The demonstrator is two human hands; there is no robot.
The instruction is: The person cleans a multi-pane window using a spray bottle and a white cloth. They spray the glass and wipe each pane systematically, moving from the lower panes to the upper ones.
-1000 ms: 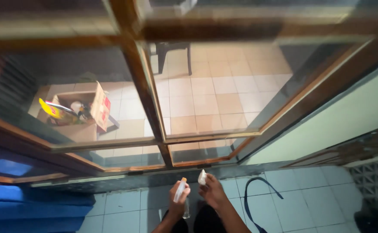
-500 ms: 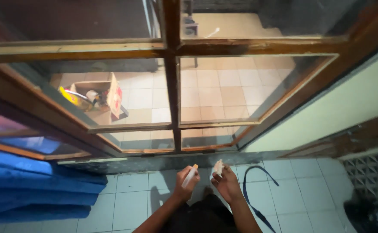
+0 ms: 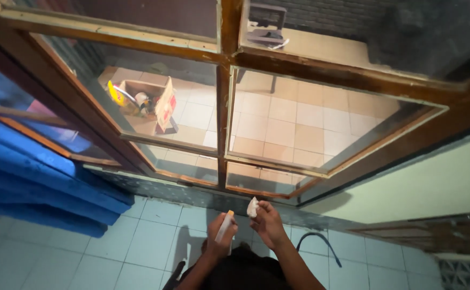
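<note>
- Holding a small spray bottle (image 3: 225, 227) in the left hand (image 3: 219, 240), closed grip, lower centre.
- Pinching a white cloth (image 3: 252, 207) in the right hand (image 3: 268, 224).
- Neither touches the window glass (image 3: 294, 123) above; wiping looks not yet begun.

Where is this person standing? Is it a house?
Probably a house, indoors by a window. There's a wood-framed window, pale blue floor tiles and a blue curtain. Through the glass is a tiled patio with a cardboard box.
</note>
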